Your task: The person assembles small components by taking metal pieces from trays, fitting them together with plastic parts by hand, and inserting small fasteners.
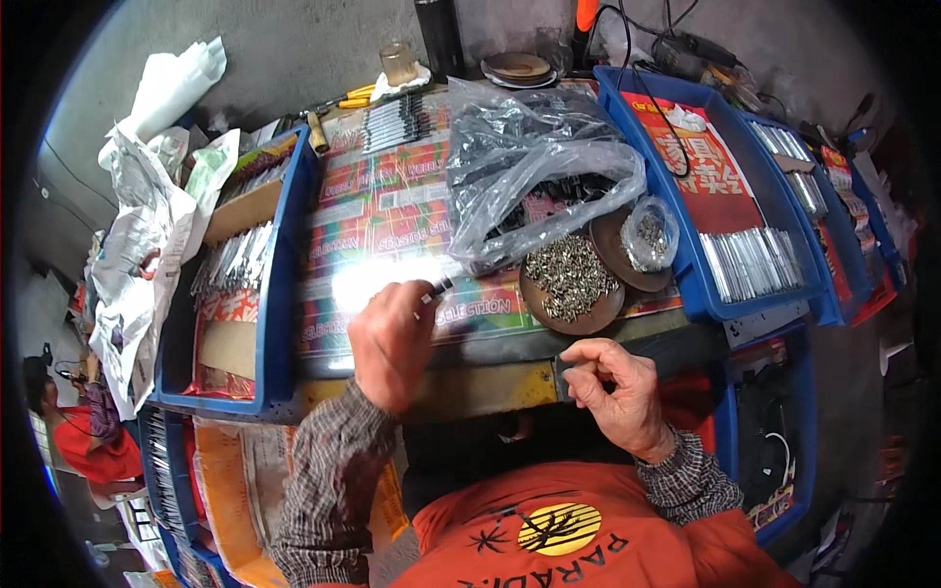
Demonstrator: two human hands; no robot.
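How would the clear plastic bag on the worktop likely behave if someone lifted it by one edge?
The clear plastic bag looks thin and crumpled, so it would probably flop and sag. Dark small parts show inside it, likely weighting one end and sliding. Its open, loose folds suggest the contents could spill out.

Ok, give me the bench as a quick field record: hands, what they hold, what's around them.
left hand: raised over the bench, pinching a small dark part at the fingertips
right hand: at the bench's front edge, fingers curled on a thin dark strip
round tray: heaped with small metal pieces, just beyond the right hand
plastic bag: clear, crumpled, behind the tray
blue bins: on both sides, holding rows of silvery strips
bench cover: colourful printed sheet, with glare near the left hand
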